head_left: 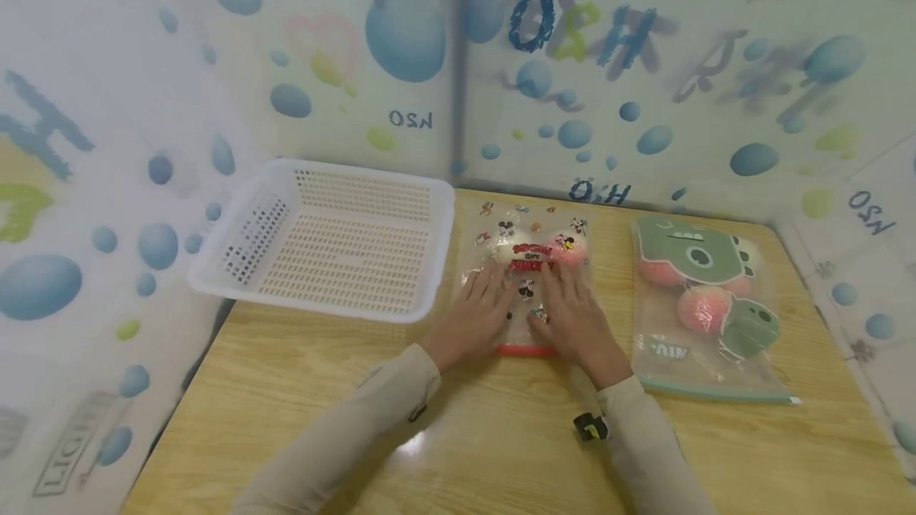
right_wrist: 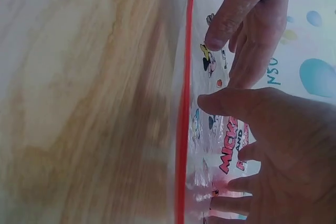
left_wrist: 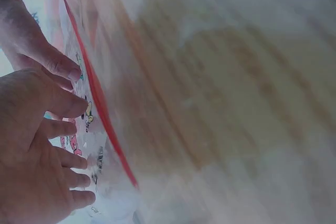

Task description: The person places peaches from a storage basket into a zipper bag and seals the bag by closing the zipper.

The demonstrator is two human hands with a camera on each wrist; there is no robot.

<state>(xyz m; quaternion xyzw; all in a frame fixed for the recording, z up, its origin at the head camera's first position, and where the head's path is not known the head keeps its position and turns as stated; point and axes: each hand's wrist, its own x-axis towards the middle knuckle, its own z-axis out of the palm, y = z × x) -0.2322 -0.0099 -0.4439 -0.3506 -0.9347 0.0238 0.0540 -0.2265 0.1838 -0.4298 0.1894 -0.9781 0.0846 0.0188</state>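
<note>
A clear cartoon-print zip bag [head_left: 525, 292] with a red zip strip [head_left: 527, 350] lies on the table, its strip toward the person. Inside it, at the far end, are a pink ball [head_left: 570, 248] and a whitish one beside it. My left hand [head_left: 478, 310] rests with extended fingers on the bag's left side. On the right side of the bag lies my right hand [head_left: 578, 323], fingers also extended. In the left wrist view the left hand [left_wrist: 39, 150] touches the printed film near the red strip. The right wrist view has the right hand [right_wrist: 283, 145] likewise on the film.
To the left stands a white plastic basket [head_left: 422, 292] with slotted walls. A second zip bag [head_left: 665, 376], with green dinosaur print and several pinkish balls, lies at the right. Printed walls [head_left: 401, 141] border the wooden table [head_left: 286, 388] at the back and sides.
</note>
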